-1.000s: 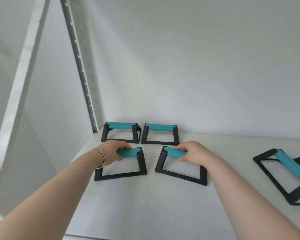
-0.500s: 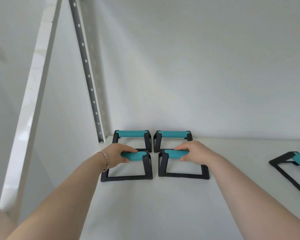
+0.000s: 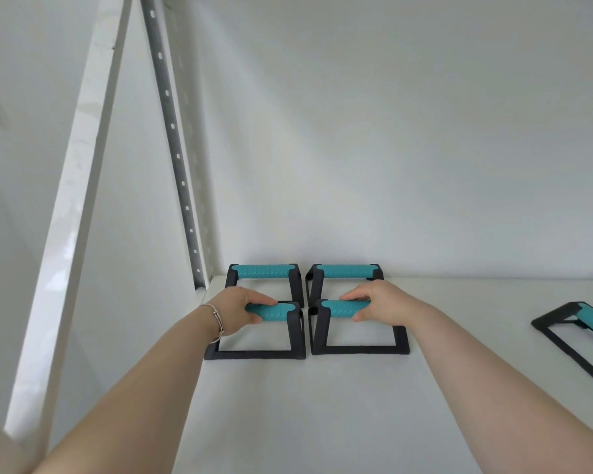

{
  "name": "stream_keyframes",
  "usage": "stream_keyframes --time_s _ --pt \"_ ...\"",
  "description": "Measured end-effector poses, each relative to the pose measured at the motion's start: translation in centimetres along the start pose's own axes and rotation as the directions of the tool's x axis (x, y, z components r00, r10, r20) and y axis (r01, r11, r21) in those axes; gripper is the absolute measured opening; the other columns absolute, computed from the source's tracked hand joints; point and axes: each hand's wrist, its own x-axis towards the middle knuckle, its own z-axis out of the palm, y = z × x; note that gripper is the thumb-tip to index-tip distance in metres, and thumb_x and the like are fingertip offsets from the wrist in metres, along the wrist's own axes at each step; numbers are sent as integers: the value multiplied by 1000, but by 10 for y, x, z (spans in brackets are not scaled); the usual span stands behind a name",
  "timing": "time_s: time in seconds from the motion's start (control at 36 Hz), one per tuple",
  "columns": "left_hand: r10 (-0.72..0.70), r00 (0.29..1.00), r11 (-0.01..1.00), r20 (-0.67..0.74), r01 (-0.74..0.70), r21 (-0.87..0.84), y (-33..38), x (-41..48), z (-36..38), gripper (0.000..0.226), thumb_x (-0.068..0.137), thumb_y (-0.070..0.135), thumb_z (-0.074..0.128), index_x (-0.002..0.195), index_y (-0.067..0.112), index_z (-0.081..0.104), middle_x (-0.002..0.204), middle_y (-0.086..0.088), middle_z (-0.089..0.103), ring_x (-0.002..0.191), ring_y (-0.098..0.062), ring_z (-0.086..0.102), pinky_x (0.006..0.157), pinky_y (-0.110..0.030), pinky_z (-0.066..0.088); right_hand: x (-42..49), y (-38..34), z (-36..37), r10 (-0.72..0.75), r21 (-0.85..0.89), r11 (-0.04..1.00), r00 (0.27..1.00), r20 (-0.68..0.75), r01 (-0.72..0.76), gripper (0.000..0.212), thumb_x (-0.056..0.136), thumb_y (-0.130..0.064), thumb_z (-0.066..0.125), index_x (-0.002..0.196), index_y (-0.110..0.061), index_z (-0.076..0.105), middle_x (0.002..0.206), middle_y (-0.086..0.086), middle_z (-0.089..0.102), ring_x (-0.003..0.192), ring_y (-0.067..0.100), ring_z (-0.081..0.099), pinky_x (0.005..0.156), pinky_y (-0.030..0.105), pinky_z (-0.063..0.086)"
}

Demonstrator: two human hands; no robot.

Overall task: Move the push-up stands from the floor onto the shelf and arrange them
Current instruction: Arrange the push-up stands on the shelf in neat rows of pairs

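Note:
Black push-up stands with teal grips sit on the white shelf (image 3: 322,422). Two stand side by side against the back wall: the back-left stand (image 3: 264,271) and the back-right stand (image 3: 344,271). Directly in front of them rest the front-left stand (image 3: 278,311) and the front-right stand (image 3: 343,307), squared up and nearly touching each other. My left hand (image 3: 240,311) grips the front-left stand's teal grip. My right hand (image 3: 380,304) grips the front-right stand's teal grip. Another stand (image 3: 582,325) lies askew at the right edge, partly cut off.
A grey perforated upright (image 3: 175,148) rises at the shelf's back-left corner, with a white post (image 3: 72,200) nearer on the left. The white back wall stands just behind the far stands. Bare shelf lies between the four grouped stands and the right stand.
Both hands slid the two front stands back and squared them, closing the gap to the back pair and to each other. The view has shifted left.

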Motion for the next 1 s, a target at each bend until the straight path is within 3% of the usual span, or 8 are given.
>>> stream_keyframes --time_s 0.5,1.0 --pt "12 1000 1000 -12 -12 -4 0 10 4 41 87 10 66 119 35 65 120 10 63 109 -12 55 107 -26 39 5 7 1 -10 -2 1000 1000 -6 10 49 78 -18 76 122 -33 64 109 -25 58 109 0 52 99 18 35" --pt "-14 1000 999 -6 15 45 -1 13 0 41 87 14 66 120 39 64 119 10 63 106 -14 56 104 -28 43 8 12 2 -41 -35 999 999 -22 40 50 79 -20 75 126 -32 62 116 -19 58 110 2 49 99 20 35"
